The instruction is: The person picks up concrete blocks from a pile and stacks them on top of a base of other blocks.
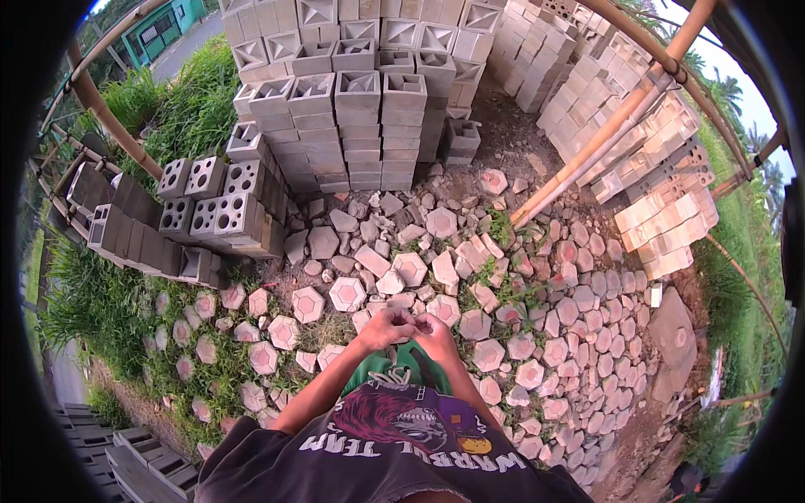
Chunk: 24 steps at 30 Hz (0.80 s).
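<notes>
— What do you have in the middle of the frame?

— I see the left hand (381, 329) and the right hand (436, 335) pressed together just above the waist, fingers curled and interlocked over something very small. I cannot tell what it is, or whether either hand truly grips it. Below them lie green shorts (394, 369) and a dark printed shirt (394, 453).

— And around them?

— Directly beyond the hands the ground is strewn with hexagonal paving stones (346, 293) — pale pink and grey, many tilted or broken, with tufts of grass (501, 225) between them. They spread to the lower right of the frame too.

— Anything standing in the way?

— At top centre a tall stack of grey hollow blocks (360, 126) rises like a wall. To the left, a lower row of round-holed blocks (214, 210) lies beside tall grass. In the upper right, bamboo poles (604, 134) slant across in front of stacked pale bricks (662, 201). A flat slab (673, 331) lies at the right edge, well apart from the hands.
</notes>
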### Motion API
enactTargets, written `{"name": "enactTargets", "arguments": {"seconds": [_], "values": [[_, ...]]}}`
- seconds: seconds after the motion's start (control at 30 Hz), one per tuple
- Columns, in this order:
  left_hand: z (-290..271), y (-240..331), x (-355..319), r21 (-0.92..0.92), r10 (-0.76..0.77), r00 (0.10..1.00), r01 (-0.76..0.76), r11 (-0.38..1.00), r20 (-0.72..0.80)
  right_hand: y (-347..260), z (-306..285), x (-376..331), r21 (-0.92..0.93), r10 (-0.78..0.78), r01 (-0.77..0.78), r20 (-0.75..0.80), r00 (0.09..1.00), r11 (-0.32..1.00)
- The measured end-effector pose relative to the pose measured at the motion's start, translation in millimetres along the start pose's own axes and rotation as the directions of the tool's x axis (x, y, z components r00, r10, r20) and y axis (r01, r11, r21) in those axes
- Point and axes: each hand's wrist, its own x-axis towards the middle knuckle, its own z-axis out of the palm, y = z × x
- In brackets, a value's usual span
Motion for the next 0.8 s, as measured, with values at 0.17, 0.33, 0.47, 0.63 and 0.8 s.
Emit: {"name": "enactTargets", "arguments": {"seconds": [0.17, 0.33, 0.47, 0.63, 0.8], "values": [[-42, 8, 36, -0.091, 0.033, 0.979, -0.052, 0.994, -0.200, -25, 1, 86, 0.056, 0.055, -0.063, 0.148, 0.987, 0.996], [-97, 15, 76, -0.137, -0.078, 0.845, 0.006, 0.991, -0.530, -24, -10, 204, 0.068, -0.022, 0.004, 0.264, 0.964, 0.998], [-133, 30, 132, -0.159, -0.155, 0.651, 0.052, 0.986, -0.743, -34, -38, 304, 0.061, 0.000, -0.028, 0.406, 0.914, 0.998], [-143, 55, 215, -0.205, -0.163, 0.342, -0.091, 0.975, -0.926, -79, -101, 423, -0.174, 0.150, -0.063, 0.551, 0.821, 0.983], [-122, 77, 258, -0.370, -0.293, 0.317, -0.220, 0.902, -0.902, -97, -149, 523, -0.397, 0.299, -0.055, 0.587, 0.752, 0.916]]}}
